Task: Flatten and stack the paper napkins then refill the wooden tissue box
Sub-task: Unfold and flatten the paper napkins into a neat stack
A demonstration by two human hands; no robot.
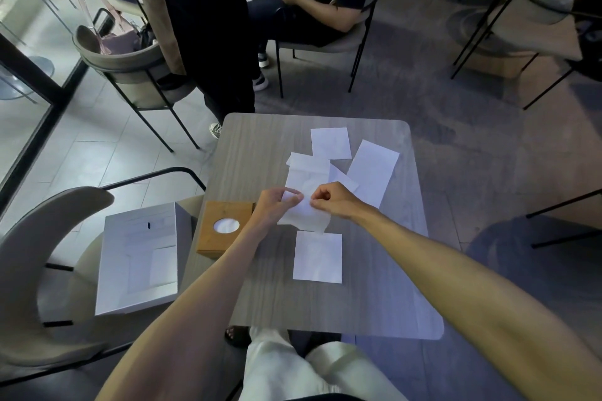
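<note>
Left hand [275,205] and right hand [335,200] are pinching a creased white napkin [306,216] by its top edge, holding it over the table [358,303], just beside the box [210,239]; other napkins [317,257] are lying flat.

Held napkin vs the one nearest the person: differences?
The held napkin is pinched by the left hand and right hand; the near napkin is untouched. The held napkin looks creased and skewed; the near napkin lies flat and square on the table. Both are white paper.
</note>
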